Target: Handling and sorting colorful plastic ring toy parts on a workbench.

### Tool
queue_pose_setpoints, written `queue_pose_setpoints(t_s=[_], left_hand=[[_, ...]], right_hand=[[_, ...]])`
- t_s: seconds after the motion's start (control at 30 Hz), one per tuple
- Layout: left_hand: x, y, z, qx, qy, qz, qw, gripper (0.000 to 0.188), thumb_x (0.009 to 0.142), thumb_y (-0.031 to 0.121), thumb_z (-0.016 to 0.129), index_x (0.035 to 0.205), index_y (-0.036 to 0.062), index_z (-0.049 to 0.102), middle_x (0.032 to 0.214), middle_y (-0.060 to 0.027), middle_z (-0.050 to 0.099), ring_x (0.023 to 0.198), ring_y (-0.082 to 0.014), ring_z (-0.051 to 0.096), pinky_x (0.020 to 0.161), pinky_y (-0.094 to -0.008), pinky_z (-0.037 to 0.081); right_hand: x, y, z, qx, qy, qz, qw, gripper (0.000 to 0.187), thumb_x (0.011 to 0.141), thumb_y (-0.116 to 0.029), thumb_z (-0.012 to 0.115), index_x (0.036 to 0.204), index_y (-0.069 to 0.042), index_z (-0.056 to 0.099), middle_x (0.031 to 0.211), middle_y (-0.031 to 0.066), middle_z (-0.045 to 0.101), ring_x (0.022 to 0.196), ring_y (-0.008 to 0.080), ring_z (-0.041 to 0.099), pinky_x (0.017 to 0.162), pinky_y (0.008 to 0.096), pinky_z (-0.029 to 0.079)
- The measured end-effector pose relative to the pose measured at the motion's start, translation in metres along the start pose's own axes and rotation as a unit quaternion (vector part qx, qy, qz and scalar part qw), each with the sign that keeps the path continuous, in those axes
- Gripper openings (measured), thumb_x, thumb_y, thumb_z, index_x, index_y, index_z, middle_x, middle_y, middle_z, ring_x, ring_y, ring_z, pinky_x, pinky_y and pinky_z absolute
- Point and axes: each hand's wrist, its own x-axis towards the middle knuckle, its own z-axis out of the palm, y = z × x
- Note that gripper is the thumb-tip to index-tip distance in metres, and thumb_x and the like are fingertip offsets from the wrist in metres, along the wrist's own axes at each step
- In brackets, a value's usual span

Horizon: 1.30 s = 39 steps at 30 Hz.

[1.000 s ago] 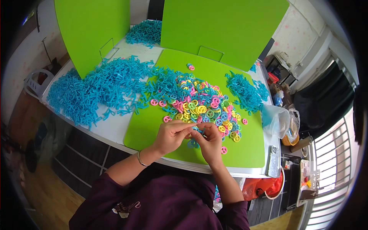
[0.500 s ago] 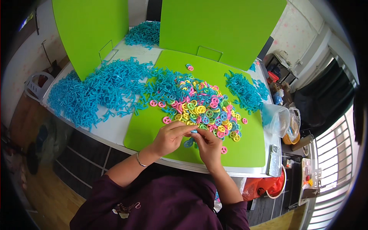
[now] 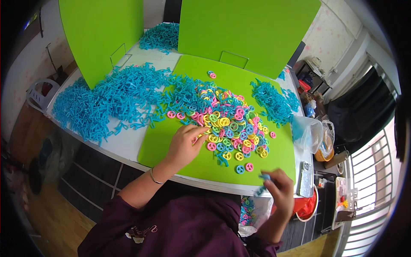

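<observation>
— Where are my hands? 
— Left hand [image 3: 185,143], fingers loosely curled, touches the coloured rings [image 3: 229,124] at frame centre; right hand [image 3: 280,188] pinches a blue piece [image 3: 264,176], lower right.
— I'd pick one ring cleanly, without scattering neighbours.

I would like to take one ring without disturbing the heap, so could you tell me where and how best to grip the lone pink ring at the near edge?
Pinch the pink ring across its outer rim, coming straight down from above. It lies flat on the green mat, apart from the heap of rings, with only a blue ring close on its left.
</observation>
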Motion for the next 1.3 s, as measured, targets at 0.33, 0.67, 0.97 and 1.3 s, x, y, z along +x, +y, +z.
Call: queue_pose_setpoints(t_s=[0.33,0.67,0.97,1.3], left_hand=[[-0.008,-0.005,0.009,0.185,-0.139,0.099,0.968,0.02,0.076,0.019,0.071,0.094,0.011,0.07,0.088,-0.0034,0.057,0.086,-0.023,0.051,0.082,-0.0349,0.041],[-0.003,-0.015,0.009,0.115,-0.041,0.041,0.992,0.01,0.087,0.012,0.059,0.092,0.0039,0.059,0.08,-0.0124,0.063,0.074,-0.0294,0.061,0.064,-0.0372,0.048],[0.0,-0.008,0.002,-0.409,-0.15,-0.287,0.853,0.018,0.096,0.012,0.048,0.106,0.0001,0.057,0.088,-0.006,0.063,0.078,-0.0127,0.064,0.074,-0.0245,0.055],[-0.002,-0.003,0.004,-0.371,-0.2,-0.309,0.852,0.018,0.095,0.017,0.052,0.101,0.0016,0.058,0.089,-0.0057,0.064,0.076,-0.0131,0.065,0.068,-0.0241,0.055]], right_hand=[[-0.042,-0.004,-0.023,-0.321,-0.071,0.005,0.944,0.042,0.069,-0.009,0.077,0.109,-0.006,0.066,0.096,0.0141,0.066,0.09,0.0275,0.063,0.079,0.0354,0.049],[0.063,0.034,0.11,-0.444,-0.01,-0.191,0.875,0.028,0.078,-0.024,0.07,0.099,-0.009,0.061,0.077,0.0088,0.055,0.077,0.0279,0.057,0.064,0.0385,0.047],[0.074,0.045,0.087,-0.144,0.023,-0.082,0.986,0.012,0.086,-0.011,0.058,0.095,-0.002,0.061,0.081,0.0059,0.06,0.071,0.0198,0.058,0.064,0.0312,0.047],[0.079,0.042,0.105,0.25,-0.088,0.088,0.96,0.012,0.088,-0.01,0.063,0.095,-0.001,0.06,0.082,0.003,0.063,0.074,0.0092,0.058,0.068,0.0248,0.047]])
